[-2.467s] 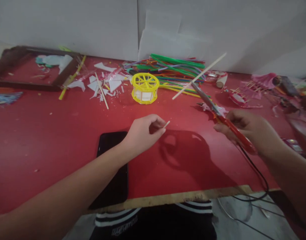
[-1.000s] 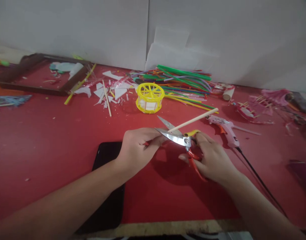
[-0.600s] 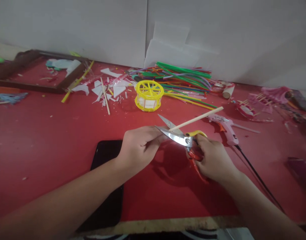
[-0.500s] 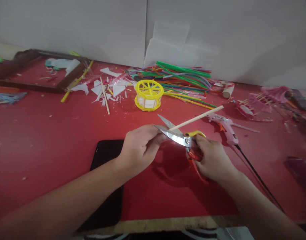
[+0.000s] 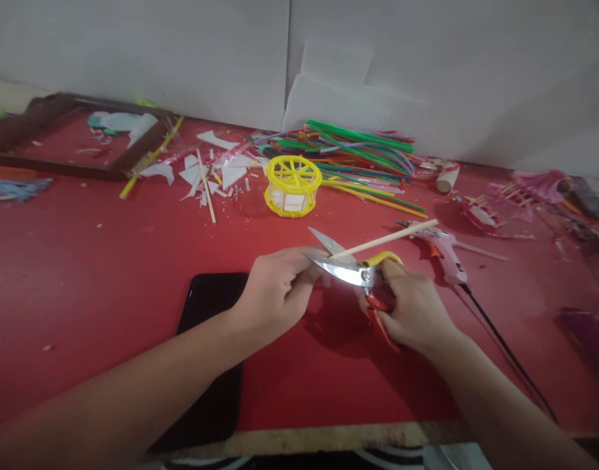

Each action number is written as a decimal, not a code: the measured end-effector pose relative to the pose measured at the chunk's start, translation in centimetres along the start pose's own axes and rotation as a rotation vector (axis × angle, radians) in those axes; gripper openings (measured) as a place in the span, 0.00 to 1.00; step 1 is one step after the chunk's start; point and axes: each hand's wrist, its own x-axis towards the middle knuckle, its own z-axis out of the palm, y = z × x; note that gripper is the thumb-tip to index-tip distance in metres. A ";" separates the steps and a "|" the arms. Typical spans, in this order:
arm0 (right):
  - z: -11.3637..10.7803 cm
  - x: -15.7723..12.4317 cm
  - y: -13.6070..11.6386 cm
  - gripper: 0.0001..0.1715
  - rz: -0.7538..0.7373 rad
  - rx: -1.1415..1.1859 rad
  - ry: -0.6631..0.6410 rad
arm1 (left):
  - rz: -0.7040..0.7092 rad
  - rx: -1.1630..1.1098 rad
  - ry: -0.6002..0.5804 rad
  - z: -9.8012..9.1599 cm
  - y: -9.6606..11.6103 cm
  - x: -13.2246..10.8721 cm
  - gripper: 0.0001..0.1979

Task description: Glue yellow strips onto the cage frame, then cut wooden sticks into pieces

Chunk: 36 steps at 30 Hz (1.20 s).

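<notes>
In my left hand point(image 5: 279, 287) the fingers pinch the near end of a pale wooden stick point(image 5: 387, 240), which slants up to the right. My right hand point(image 5: 411, 303) is wrapped around the handles of a pair of scissors point(image 5: 348, 271), one handle yellow and the other red. The blades are partly spread and lie across the stick close to my left fingertips. Beyond them stands a small round yellow frame point(image 5: 293, 186) with spokes on top, thin uprights and white inside.
A black phone point(image 5: 211, 391) lies under my left forearm. A pink glue gun point(image 5: 441, 251) with a black cord sits to the right. Behind are coloured pipe cleaners point(image 5: 362, 147), white scraps point(image 5: 233, 173) and a brown wooden frame point(image 5: 59, 163). The table's worn edge point(image 5: 328, 438) is nearest me.
The scissor handles have come slightly closer together, narrowing the blades a little on the stick. The far end of the stick has dipped slightly. My left hand has barely moved.
</notes>
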 end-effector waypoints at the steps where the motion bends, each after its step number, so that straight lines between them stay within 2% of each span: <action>1: 0.0 0.0 0.0 0.12 0.010 -0.003 -0.007 | 0.008 0.002 -0.005 0.0 0.0 0.0 0.14; 11: 0.1 -0.1 -0.2 0.14 0.028 -0.006 -0.034 | 0.067 0.035 -0.049 0.1 0.0 -0.1 0.14; 15: 0.0 -0.2 -0.3 0.13 0.070 -0.010 -0.045 | 0.061 0.037 -0.067 0.0 0.0 0.0 0.14; 22: 0.0 -0.3 -0.3 0.12 0.059 0.053 -0.014 | 0.018 0.028 -0.093 0.0 0.2 0.0 0.14; 25: 0.1 -0.2 -0.4 0.11 0.045 0.073 0.003 | 0.007 0.043 -0.075 0.2 0.2 0.0 0.14; 31: -0.1 0.0 -0.7 0.09 0.061 0.049 -0.017 | 0.039 0.079 0.060 0.3 0.1 -0.2 0.08; 36: -0.3 0.0 -0.7 0.11 0.068 0.030 -0.039 | 0.042 0.080 -0.015 0.1 0.1 -0.1 0.13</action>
